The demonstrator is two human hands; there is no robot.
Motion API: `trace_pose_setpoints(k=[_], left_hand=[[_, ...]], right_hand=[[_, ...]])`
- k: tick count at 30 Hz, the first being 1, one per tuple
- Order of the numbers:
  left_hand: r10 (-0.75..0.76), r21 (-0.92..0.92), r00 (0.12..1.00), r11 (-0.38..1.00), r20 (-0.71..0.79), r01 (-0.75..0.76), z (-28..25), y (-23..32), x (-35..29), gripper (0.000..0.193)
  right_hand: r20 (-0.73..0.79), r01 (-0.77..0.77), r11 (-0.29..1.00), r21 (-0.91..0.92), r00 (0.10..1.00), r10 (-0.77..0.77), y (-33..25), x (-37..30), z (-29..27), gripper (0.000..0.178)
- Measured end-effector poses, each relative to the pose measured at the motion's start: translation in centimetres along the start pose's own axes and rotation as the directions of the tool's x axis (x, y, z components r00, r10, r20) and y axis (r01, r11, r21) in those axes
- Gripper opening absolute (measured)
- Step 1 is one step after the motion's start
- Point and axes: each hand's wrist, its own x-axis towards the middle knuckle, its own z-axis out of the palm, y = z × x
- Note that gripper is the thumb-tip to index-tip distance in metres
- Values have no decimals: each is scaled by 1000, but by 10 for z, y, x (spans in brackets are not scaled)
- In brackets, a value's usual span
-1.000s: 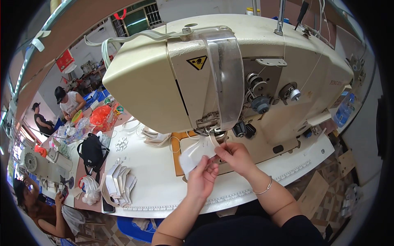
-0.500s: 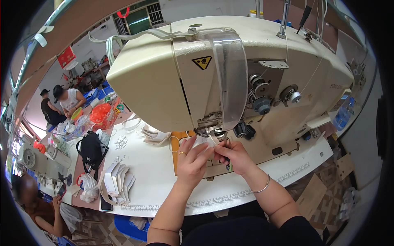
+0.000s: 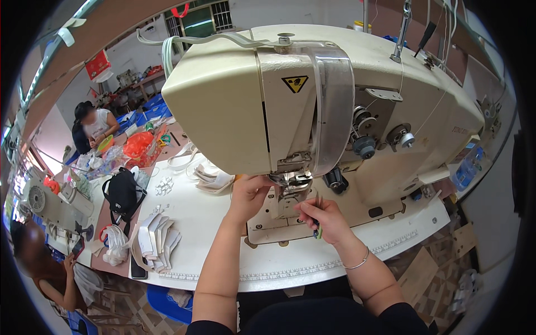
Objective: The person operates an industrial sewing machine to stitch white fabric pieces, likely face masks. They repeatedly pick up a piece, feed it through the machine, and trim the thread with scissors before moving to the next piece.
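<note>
A cream industrial sewing machine (image 3: 223, 106) stands right in front of me, its metal presser foot and needle area (image 3: 296, 181) low in the middle. My left hand (image 3: 247, 196) is at the left side of that area, fingers curled and closed, the tips partly hidden behind the metal parts. What they pinch, if anything, I cannot make out. Just right of the needle area, my right hand (image 3: 329, 219) holds small scissors (image 3: 317, 202), blades pointing up and a green handle part showing below the fingers.
White fabric pieces lie stacked (image 3: 159, 240) on the left of the table, with more strips (image 3: 211, 177) behind. A black bag (image 3: 123, 192) and a phone (image 3: 138, 272) are farther left. A ruler strip (image 3: 335, 254) follows the front edge. Other people sit at the left.
My left hand has moved left and curled up; the white piece under its fingers is out of sight. My right hand has shifted slightly right, exposing the scissor blades. The whole view has shifted a little.
</note>
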Motion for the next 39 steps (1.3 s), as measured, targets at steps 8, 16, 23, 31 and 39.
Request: trace_pose_setpoints(k=[8, 16, 23, 31, 39], left_hand=[[-207, -81, 972, 977, -110, 199, 0, -16, -13, 15], [-217, -198, 975, 955, 42, 221, -3, -12, -16, 43], [147, 847, 889, 404, -434, 347, -111, 11, -67, 47], [31, 829, 833, -92, -552, 552, -181, 1, -138, 39], [-233, 830, 954, 482, -188, 281, -68, -97, -71, 14]], right_hand=[[-31, -71, 997, 10, 997, 71, 11, 1, 0, 17], [-60, -86, 995, 46, 994, 89, 19, -6, 3, 14], [25, -140, 989, -47, 990, 141, 32, -4, 9, 17], [208, -194, 948, -253, 946, 249, 45, 9, 46, 18], [214, -136, 920, -367, 950, 226, 34, 0, 56, 18]])
